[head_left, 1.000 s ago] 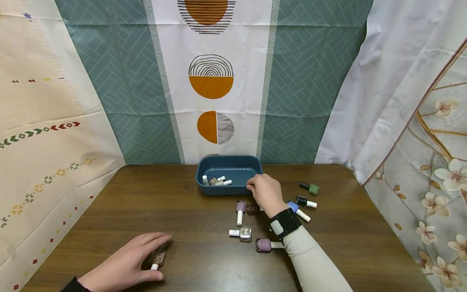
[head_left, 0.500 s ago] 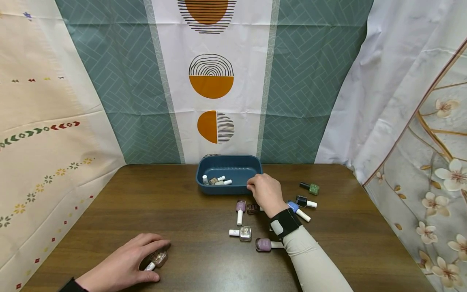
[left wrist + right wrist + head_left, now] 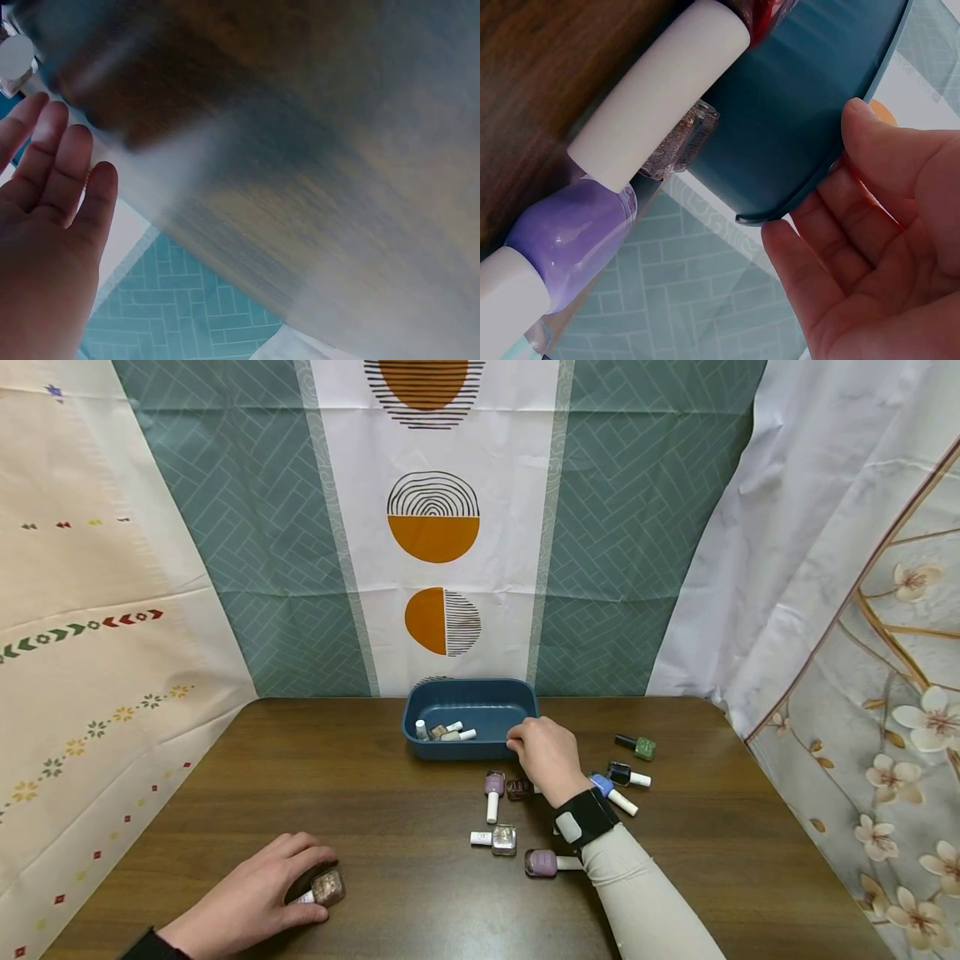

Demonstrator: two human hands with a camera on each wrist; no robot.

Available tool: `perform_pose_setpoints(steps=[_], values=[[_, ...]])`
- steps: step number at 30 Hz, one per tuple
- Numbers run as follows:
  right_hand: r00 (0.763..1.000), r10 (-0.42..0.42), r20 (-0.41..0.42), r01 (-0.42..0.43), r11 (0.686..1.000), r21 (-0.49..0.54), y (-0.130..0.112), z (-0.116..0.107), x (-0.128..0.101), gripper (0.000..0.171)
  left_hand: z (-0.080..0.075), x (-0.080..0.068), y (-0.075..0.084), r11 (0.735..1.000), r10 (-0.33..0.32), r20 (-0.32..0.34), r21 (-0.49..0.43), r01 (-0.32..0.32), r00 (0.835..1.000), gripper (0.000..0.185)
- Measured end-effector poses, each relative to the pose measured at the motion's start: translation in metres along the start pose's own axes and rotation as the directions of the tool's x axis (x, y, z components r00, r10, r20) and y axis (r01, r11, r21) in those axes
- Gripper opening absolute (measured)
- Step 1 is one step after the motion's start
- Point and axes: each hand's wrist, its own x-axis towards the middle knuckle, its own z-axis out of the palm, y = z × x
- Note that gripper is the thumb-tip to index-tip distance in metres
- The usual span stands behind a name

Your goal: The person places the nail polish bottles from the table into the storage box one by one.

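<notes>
My left hand [image 3: 258, 885] rests at the front left of the table, its thumb and forefinger on either side of a glittery brown nail polish bottle [image 3: 327, 887]. That bottle lies down, its white cap pointing toward the palm. In the left wrist view the fingers [image 3: 71, 169] are nearly straight, with the bottle's cap [image 3: 16, 57] beyond them. At the back, my right hand [image 3: 551, 756] pinches the rim of a blue plastic bin [image 3: 457, 751]. The right wrist view shows the thumb [image 3: 870, 120] at the bin's edge. Several nail polish bottles lie inside the bin's left half.
Between bin and right forearm lie a mauve polish [image 3: 494, 783], a dark one [image 3: 519, 789], a silver glitter one [image 3: 505, 840] and a purple one [image 3: 541, 863]. Farther right are blue [image 3: 602, 784], black [image 3: 619, 773] and green [image 3: 645, 748] bottles. Patterned curtains [image 3: 225, 527] surround the table.
The glittery brown bottle has turned under my left hand, its cap swinging toward the palm. The left thumb and fingers have shifted slightly around it. My right hand stays on the bin's rim.
</notes>
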Motion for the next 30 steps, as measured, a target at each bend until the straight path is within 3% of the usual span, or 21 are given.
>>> perform_pose_setpoints(steps=[6, 12, 30], values=[[1.000, 0.009, 0.010, -0.009, 1.000, -0.001, 0.000, 0.001, -0.001, 0.008, 0.002, 0.003, 0.000, 0.999, 0.035, -0.029, -0.014, -0.036, 0.999, 0.041], [1.000, -0.001, -0.002, 0.001, 1.000, 0.000, 0.001, 0.001, -0.001, 0.008, 0.005, 0.005, 0.002, 0.998, 0.056, -0.050, -0.004, -0.056, 0.997, 0.041], [1.000, 0.001, 0.009, -0.001, 1.000, -0.007, 0.001, 0.002, 0.001, 0.008, 0.009, 0.019, 0.006, 0.999, 0.024, -0.019, -0.032, -0.025, 1.000, 0.035]])
